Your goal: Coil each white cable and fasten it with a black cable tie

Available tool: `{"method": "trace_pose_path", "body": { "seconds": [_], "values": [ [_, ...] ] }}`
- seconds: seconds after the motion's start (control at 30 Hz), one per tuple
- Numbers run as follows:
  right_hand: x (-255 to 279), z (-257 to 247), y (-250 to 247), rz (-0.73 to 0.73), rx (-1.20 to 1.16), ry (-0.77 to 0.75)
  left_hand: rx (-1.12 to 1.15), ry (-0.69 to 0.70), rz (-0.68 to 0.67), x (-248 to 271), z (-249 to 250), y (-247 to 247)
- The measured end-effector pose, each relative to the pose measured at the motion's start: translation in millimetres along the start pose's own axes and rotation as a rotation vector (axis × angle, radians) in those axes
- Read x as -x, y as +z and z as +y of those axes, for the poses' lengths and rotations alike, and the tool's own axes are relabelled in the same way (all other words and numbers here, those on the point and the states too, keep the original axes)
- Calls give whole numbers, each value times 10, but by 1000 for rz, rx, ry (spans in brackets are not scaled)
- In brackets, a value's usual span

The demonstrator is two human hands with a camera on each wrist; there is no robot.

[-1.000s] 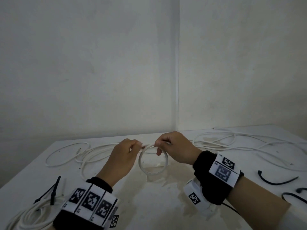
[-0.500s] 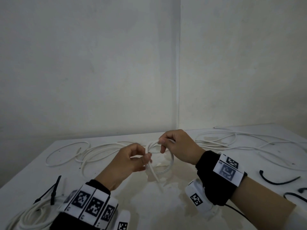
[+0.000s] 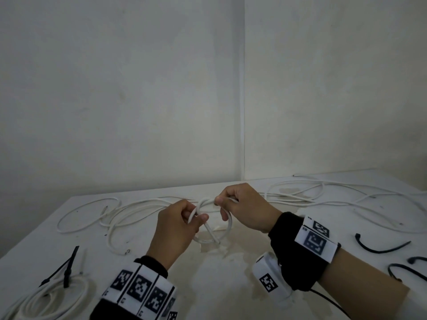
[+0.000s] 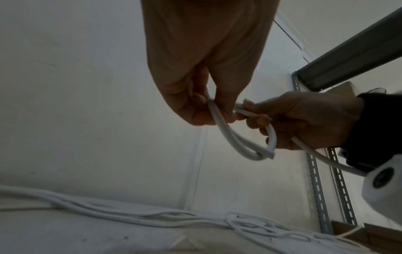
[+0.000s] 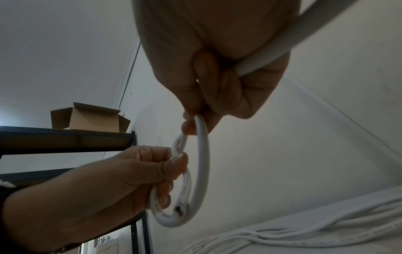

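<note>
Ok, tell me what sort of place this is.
Probably a storeroom or plain workroom, not a home. A white table stands in a bare wall corner, slotted metal shelving stands nearby, and an open cardboard box sits on a shelf.

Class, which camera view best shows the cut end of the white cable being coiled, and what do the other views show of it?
The right wrist view: the cut end faces the camera at the loop's bottom, its dark core visible. The head view shows it small, above the table. The left wrist view shows it only side-on, with no core.
</note>
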State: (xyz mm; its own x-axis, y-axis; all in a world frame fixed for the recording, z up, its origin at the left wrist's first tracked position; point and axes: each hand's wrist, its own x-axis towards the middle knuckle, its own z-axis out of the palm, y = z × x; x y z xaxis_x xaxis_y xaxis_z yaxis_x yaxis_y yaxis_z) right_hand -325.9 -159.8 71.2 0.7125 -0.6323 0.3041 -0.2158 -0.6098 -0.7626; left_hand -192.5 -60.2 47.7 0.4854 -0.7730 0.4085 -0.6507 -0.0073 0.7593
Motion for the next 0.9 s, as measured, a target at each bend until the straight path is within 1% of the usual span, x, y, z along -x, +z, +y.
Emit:
{"method": "trace_pose_path", "body": {
  "seconds": [0.17, 0.3, 0.33, 0.4, 0.47, 0.5, 0.53, 0.6, 0.63, 0.7, 0.83, 0.9],
  "values": [
    [3, 10, 44, -7, 13, 41, -104, 49, 60, -34, -78, 61],
    [19, -32, 29, -24, -72, 93, -249, 197, 115, -82, -120, 86],
    [24, -42, 27, -28, -94, 106, -281, 213, 123, -84, -123, 84],
    [30, -41, 17, -19, -109, 119, -311, 244, 96, -108, -139, 68],
    [46, -25, 0, -3, -123, 129, -283, 270, 22, -140, -158, 41],
    [54, -15, -14, 1, -140, 140, -217, 258, -31, -153, -159, 27],
    [64, -9, -28, 5, -162, 153, -104, 199, -100, -153, -136, 7],
    [73, -9, -49, 14, -193, 159, 185, 20, -255, -126, -63, -17],
    [75, -16, -54, 14, -194, 153, 278, -53, -308, -97, -28, -25],
    [66, -30, -55, 10, -180, 138, 278, -99, -348, -70, 26, -48],
    [74, -11, -66, -5, -157, 134, 120, -57, -334, -96, 39, -103],
    [82, -17, -85, -13, -150, 122, 55, -34, -353, -78, 50, -136]
  ]
}}
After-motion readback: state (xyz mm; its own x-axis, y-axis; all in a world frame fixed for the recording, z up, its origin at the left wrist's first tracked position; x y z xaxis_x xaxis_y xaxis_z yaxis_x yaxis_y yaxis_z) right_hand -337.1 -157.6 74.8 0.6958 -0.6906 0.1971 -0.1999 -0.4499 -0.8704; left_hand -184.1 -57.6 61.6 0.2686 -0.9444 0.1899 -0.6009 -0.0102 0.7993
